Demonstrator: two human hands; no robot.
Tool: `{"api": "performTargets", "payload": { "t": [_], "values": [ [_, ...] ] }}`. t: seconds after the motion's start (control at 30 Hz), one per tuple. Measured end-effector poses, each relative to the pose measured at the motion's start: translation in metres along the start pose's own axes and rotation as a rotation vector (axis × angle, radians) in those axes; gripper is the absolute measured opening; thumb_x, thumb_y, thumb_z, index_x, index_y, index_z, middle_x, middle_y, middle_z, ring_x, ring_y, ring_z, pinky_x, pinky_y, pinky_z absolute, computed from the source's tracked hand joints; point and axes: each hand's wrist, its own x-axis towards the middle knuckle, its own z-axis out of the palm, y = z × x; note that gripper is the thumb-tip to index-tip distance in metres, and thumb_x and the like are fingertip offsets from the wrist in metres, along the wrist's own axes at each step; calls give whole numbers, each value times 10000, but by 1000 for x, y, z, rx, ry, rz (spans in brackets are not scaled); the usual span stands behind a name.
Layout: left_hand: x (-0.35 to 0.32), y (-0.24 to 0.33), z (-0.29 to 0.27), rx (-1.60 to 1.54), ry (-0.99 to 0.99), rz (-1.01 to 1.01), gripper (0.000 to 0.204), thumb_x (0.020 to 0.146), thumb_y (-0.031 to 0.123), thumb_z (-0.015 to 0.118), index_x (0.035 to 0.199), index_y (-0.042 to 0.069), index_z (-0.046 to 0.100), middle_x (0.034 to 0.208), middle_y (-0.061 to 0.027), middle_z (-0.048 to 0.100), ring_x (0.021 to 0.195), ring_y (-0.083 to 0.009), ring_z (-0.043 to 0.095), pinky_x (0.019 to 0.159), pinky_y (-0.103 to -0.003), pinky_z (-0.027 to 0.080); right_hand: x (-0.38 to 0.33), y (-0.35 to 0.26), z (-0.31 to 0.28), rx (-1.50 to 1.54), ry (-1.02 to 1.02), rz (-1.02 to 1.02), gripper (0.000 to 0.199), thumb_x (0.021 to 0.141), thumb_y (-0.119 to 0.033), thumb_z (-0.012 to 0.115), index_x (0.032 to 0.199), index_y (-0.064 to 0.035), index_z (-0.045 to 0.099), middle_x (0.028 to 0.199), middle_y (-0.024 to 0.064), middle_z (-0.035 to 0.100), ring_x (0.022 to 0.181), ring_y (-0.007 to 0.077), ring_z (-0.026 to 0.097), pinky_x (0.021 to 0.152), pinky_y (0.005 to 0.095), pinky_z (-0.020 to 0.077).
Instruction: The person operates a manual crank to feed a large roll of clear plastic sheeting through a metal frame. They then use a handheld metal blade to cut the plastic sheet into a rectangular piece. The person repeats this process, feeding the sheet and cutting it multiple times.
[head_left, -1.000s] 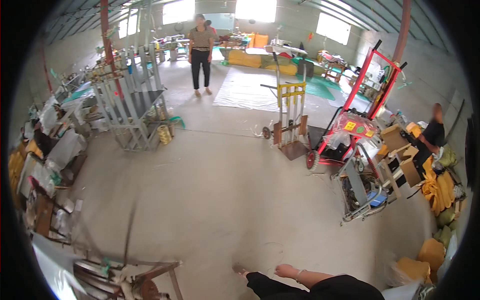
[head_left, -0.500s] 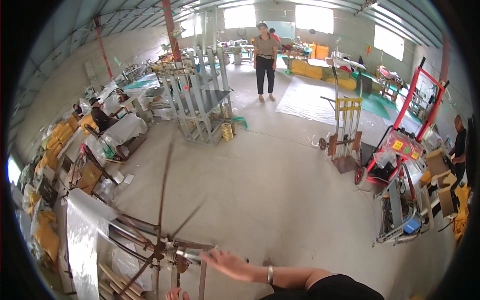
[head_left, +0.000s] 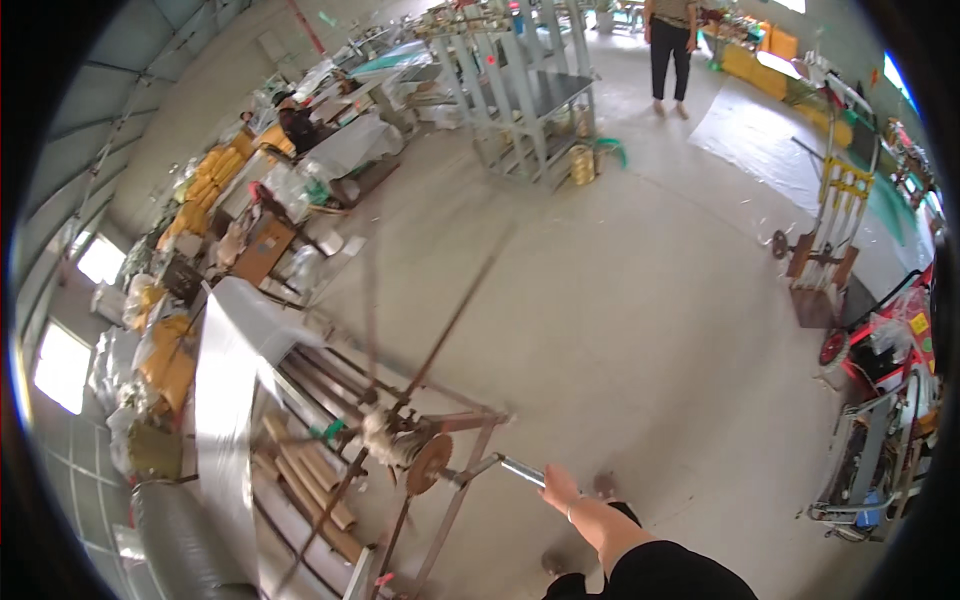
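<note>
Down near six o'clock, the right hand (head_left: 560, 488) has its grip curled around the outer end of a smooth, shiny metal crank handle (head_left: 522, 471), a thin pale band at the wrist. How the left hand's grip stands I cannot tell. The handle's inner end joins a crank arm leading to a toothed, rust-brown gear (head_left: 430, 465) at half past six, mounted on a rough iron frame (head_left: 470, 417). Thin, straight rusty rods spread from the hub, one long rod (head_left: 458, 313) slanting up toward twelve. Toward eight and nine o'clock hangs glossy, translucent plastic sheeting (head_left: 222, 400), with round brown tubes (head_left: 312, 480) lying beside it at half past seven. A fat, dull grey roll (head_left: 185, 540) sits farther out, between seven and eight. At twelve, a grey metal rack (head_left: 555, 92) carries a flat dark board, a yellow cylindrical spool (head_left: 582, 165) near its foot. All this stands on dusty, pale concrete floor (head_left: 650, 300).
</note>
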Motion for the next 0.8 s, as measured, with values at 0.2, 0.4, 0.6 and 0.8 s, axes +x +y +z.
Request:
{"api": "performTargets", "payload": {
  "t": [0.2, 0.4, 0.6, 0.8],
  "values": [
    [-13, -3, 9, 69, 85, 98, 351, 889, 161, 518, 1208, 19, 557, 1200, -237, 556, 1095, -398, 530, 964, -478, 406, -98, -34, 91, 125, -519, -83, 518, 770, -355, 688, 1097, 17, 532, 840, 198, 664, 752, 339, 666, 636, 437, 516],
    [27, 48, -59, 261, 230, 364, 731, 708, 313, 760, 1337, 84, 467, 1469, -160, 349, 1368, -369, 306, 1074, -566, 281, -192, -129, 5, 548, -782, -234, 636, 815, -570, 666, 1046, 10, 541, 699, 39, 579, 589, 129, 544, 511, 309, 418],
    [111, 191, -156, 279, 528, 735, 715, 730, 196, 728, 1370, 157, 413, 1453, -160, 319, 1374, -384, 264, 1032, -604, 296, -204, -117, -184, 1024, -460, -391, 619, 916, -421, 598, 1303, 47, 479, 1087, 119, 627, 856, 143, 613, 746, 266, 483],
    [229, 315, -179, 264, 467, 950, 715, 742, 161, 724, 1379, 181, 402, 1467, -128, 307, 1366, -375, 261, 1069, -561, 267, -196, 157, -189, 392, 396, 214, 274, 938, -254, 520, 869, -35, 669, 721, 35, 643, 666, 140, 591, 549, 313, 447]
  ]
}}
